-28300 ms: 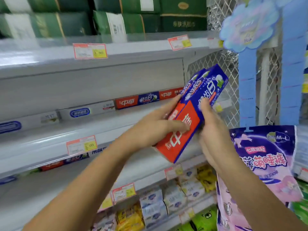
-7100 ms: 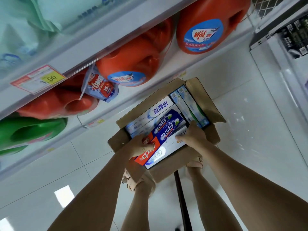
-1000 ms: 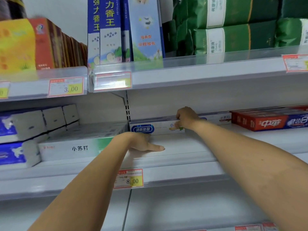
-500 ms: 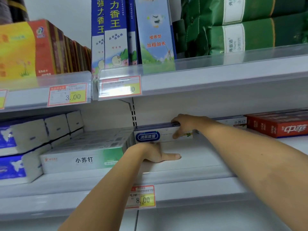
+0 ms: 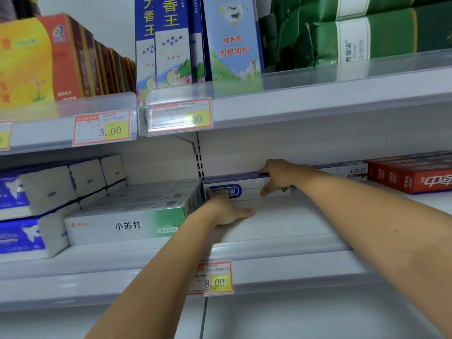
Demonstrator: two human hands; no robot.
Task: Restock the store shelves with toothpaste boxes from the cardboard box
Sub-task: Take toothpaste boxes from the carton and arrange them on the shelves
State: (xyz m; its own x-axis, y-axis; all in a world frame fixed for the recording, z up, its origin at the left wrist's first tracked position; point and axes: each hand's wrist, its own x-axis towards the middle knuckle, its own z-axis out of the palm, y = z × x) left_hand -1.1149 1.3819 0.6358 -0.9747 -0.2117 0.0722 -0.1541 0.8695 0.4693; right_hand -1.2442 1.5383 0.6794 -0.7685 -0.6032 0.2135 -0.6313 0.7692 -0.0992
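Observation:
A white toothpaste box with a blue oval label [image 5: 247,191] lies lengthwise at the back of the middle shelf [image 5: 288,223]. My right hand [image 5: 277,176] grips it, fingers over the top edge and thumb on the front face. My left hand [image 5: 226,209] rests on the shelf just in front, fingers straight, one fingertip touching the blue label. To the left lies a stack of white-and-green toothpaste boxes [image 5: 127,223]. Red toothpaste boxes [image 5: 411,178] sit to the right, with another white box [image 5: 352,171] behind my right forearm. The cardboard box is out of view.
Blue-and-white tissue packs [image 5: 36,204] fill the shelf's left end. The upper shelf [image 5: 293,104] hangs low overhead with tall blue boxes, orange boxes and green packs. A price tag reading 8.00 [image 5: 215,280] is clipped to the front rail. Bare shelf surface lies before the white box.
My left hand has slid back along the shelf until a fingertip touches the box's label. My right hand keeps its hold on the white box. The view has drawn closer.

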